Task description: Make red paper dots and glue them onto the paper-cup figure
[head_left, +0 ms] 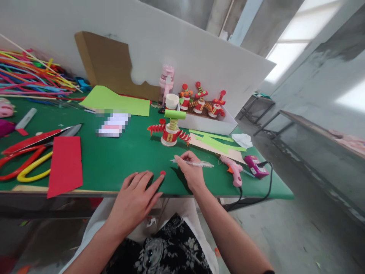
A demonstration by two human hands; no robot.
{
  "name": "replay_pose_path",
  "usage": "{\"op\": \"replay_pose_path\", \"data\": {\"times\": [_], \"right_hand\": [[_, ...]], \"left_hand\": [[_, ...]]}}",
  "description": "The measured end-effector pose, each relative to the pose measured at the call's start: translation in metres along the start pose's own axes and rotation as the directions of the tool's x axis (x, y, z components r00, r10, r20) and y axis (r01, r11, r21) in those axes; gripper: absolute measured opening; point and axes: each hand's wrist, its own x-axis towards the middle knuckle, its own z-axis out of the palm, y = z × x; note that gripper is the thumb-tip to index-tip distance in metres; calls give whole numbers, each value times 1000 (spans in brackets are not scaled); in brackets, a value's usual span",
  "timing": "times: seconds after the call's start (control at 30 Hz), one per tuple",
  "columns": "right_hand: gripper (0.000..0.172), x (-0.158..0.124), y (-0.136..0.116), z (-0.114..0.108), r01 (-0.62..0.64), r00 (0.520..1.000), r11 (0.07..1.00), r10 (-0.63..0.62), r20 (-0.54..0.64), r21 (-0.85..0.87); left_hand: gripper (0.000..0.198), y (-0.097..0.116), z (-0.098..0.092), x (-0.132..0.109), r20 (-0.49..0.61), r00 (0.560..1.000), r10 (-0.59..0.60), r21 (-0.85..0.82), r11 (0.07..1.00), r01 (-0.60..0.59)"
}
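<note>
My left hand (136, 198) lies flat on the green table (119, 156), fingers stretched out, its index fingertip just beside a small red paper dot (162, 172). My right hand (190, 172) pinches a clear pen (196, 164) held sideways just above the table, right of the dot. Behind both hands stands a paper-cup figure (170, 131) with a green roll on top and red zigzag arms.
A pink glue gun (233, 171) with a black cord lies right of my right hand. A red sheet (65, 163) and big red and yellow scissors (27, 160) lie at the left. A white box (208, 122) with finished figures, green strips and a cup sit behind.
</note>
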Motion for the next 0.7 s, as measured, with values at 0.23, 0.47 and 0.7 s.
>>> {"op": "replay_pose_path", "data": {"times": [0.23, 0.47, 0.7], "right_hand": [[29, 0, -2, 0, -18, 1000, 996, 17, 10, 88], [33, 0, -1, 1, -94, 995, 989, 90, 41, 113], [24, -2, -7, -3, -21, 990, 999, 17, 137, 32]], "left_hand": [[26, -15, -8, -13, -116, 992, -48, -180, 983, 27], [29, -30, -7, 17, -18, 995, -95, -260, 962, 87], [30, -41, -1, 41, 28, 999, -18, -303, 953, 26]]}}
